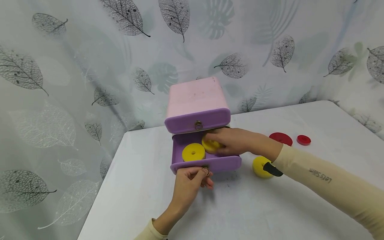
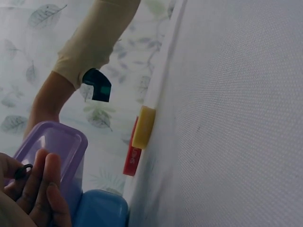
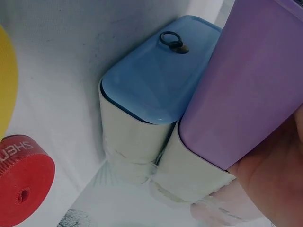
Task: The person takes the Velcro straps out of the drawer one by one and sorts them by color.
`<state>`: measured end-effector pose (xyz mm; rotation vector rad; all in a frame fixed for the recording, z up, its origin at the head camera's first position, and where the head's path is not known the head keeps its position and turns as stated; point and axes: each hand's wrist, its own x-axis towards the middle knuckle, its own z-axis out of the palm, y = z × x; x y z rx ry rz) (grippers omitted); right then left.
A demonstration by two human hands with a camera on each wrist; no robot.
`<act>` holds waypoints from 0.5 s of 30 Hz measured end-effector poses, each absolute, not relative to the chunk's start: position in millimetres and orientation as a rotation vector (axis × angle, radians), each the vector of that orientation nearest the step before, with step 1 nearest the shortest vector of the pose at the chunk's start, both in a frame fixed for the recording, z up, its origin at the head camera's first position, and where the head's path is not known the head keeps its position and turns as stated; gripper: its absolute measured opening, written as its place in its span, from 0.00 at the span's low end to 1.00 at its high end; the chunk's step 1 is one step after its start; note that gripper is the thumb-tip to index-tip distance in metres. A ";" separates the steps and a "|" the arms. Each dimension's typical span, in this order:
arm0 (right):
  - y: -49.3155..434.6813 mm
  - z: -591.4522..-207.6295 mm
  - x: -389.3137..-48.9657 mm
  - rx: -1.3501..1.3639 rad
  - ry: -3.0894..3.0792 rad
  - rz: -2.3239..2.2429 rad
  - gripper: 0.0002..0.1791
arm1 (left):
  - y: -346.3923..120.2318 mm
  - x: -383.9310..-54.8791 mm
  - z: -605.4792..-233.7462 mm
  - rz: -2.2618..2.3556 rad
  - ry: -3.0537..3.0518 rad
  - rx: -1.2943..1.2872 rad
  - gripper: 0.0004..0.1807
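So the open purple drawer (image 1: 222, 164) has two yellow rolls in it. The left yellow roll (image 1: 191, 157) lies flat near its front, and the right yellow roll (image 1: 209, 146) sits just beside it, further back. The right hand (image 1: 232, 140) is in the drawer with fingers and thumb around that second roll, pinching it from what I can see. The left hand (image 1: 187, 186) is at the drawer's front, pinching its ring pull (image 1: 207, 171) between thumb and finger.

Right above the open drawer is a closed purple drawer (image 1: 180, 125) in a pink shell (image 1: 195, 95); can't tell what's inside. Off to the right of the open drawer there's a loose yellow roll (image 1: 257, 168), then a big red roll (image 1: 280, 137) and a small red one (image 1: 303, 140) further out.

Readable stuff: "Lets Slim" on the right sleeve (image 1: 327, 186), and "SHEN", cut off, on a red roll in the right wrist view.

Only the wrist views show the blue drawer (image 3: 156, 71) underneath the open one, shut in its cream shell (image 3: 128, 135). The right wrist cam catches its ring too.
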<state>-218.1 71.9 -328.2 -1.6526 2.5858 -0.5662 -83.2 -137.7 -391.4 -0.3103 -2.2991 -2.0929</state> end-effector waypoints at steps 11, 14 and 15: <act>77.3 -324.1 -212.2 -1.552 2.588 -0.544 0.28 | -138.0 -84.3 -393.0 -2.084 -2.298 -0.305 0.15; 79.4 -322.4 -210.3 -1.494 2.576 -0.596 0.28 | -137.7 -84.6 -392.9 -2.086 -2.297 -0.310 0.15; 80.4 -322.0 -209.6 -1.476 2.571 -0.618 0.28 | -137.6 -84.7 -392.7 -2.087 -2.297 -0.312 0.15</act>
